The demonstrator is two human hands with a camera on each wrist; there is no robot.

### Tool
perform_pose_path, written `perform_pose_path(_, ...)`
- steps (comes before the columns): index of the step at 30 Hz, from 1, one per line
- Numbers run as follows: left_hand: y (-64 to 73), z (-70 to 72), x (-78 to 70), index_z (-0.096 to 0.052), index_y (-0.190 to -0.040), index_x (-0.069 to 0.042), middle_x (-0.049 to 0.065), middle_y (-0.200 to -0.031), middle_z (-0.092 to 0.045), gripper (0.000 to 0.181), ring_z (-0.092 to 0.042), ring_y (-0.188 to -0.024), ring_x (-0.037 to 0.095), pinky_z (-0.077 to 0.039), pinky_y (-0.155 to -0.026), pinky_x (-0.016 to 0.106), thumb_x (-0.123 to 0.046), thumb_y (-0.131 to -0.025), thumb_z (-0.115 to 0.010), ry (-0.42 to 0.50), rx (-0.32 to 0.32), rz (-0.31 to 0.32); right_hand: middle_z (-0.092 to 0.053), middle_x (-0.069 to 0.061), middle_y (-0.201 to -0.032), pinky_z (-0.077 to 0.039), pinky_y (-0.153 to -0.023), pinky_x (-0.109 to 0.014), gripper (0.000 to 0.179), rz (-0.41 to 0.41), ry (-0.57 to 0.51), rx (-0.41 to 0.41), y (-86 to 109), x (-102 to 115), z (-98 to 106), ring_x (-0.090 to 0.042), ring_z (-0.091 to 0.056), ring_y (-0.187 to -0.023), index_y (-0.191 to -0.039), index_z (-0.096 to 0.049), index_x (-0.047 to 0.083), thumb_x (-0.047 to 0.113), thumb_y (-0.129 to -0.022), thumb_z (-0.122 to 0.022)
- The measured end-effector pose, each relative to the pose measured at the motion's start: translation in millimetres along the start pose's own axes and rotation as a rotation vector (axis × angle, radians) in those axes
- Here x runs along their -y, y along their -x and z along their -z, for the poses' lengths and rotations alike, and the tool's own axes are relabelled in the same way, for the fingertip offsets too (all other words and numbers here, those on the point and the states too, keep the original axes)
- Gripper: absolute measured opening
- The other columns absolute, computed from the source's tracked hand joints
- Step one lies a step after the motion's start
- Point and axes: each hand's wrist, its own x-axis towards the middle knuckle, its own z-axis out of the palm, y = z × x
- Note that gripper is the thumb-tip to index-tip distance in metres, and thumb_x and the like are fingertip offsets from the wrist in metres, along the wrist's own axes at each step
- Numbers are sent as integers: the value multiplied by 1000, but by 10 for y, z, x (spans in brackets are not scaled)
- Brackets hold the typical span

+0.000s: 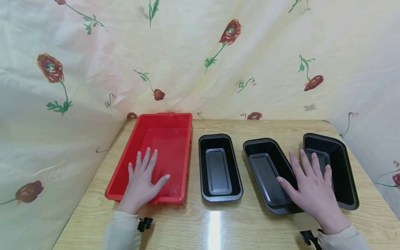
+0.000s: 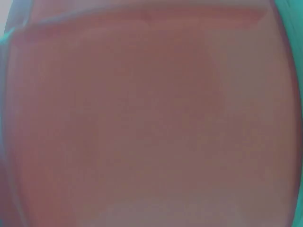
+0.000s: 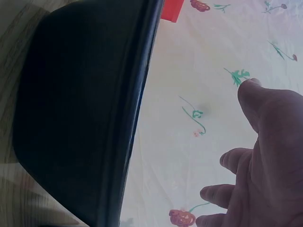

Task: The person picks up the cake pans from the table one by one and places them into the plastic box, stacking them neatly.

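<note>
A pale floral sheet point(image 1: 187, 52) rises behind the wooden tabletop point(image 1: 175, 229) and down both its sides. The largest thing on the wood is the red tray point(image 1: 172, 149), lying on the left with nothing in it. To its right stand three black loaf pans, all empty: the middle pan point(image 1: 218, 166) just beside the tray, nearly straight; the slanted pan point(image 1: 265, 173) next along; and the far-right pan point(image 1: 342, 170) near the tabletop's right edge, slanted too. With no grip made on any of them, the step in hand reads as a poised start or a pause; taking up a pan would call for lowering a hand to a rim and curling the fingers over it. Both arms reach forward from the near edge, palms down. The left hand point(image 1: 140, 184) is spread wide over the near part of the tray, thumb pointing right, and holds nothing; whether it touches the red plastic cannot be told, since the left wrist view is a reddish blur. The right hand point(image 1: 315, 191) is spread just as wide over the gap between the two slanted pans, also holding nothing; the right wrist view shows its thumb and fingers apart from the dark pan wall there. Smallest are the black clips point(image 1: 144, 224) at the cuffs.
</note>
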Motion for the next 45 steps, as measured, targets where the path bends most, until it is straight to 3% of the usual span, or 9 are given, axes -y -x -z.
perform_pose_path(18,204,160,383,-11,-158,-15,19,-161,-9,98,0,-144,47,0,-104,76,-47,-85,-69,-13,-87,92,-9,-29,-157,12,-109,-65,86,33,-49,-17,34,-12,-41,-42,9,-145,-158,-7,12,48,-96,-54)
perform_pose_path(28,318,262,588,-9,-157,-9,33,-155,-6,96,0,-139,57,0,-102,77,-53,-90,-61,12,-63,195,-12,-29,-157,8,-111,-63,84,60,-54,-51,26,-15,-56,-42,8,-145,-157,-13,9,46,-96,-57)
perform_pose_path(36,417,297,703,-8,-155,-1,34,-155,-6,87,-3,-139,56,-1,-104,75,-42,-96,-57,97,-58,204,-27,-35,-149,-1,-113,-63,80,75,-94,-66,4,12,-50,-45,-5,-145,-156,-18,6,42,-96,-58)
perform_pose_path(39,449,306,726,-8,-155,0,32,-156,-7,85,-7,-139,55,-8,-105,75,-39,-97,-56,127,-49,218,-30,-38,-146,-4,-114,-61,78,87,-118,-66,0,33,-62,-46,-8,-144,-155,-20,5,39,-97,-58)
perform_pose_path(45,486,324,755,-4,-157,-5,27,-158,-9,81,-18,-138,51,-37,-94,69,-31,-99,-55,193,-20,250,-30,-37,-146,-7,-117,-52,75,124,-153,-66,-8,73,-85,-46,-12,-143,-155,-20,5,35,-98,-58)
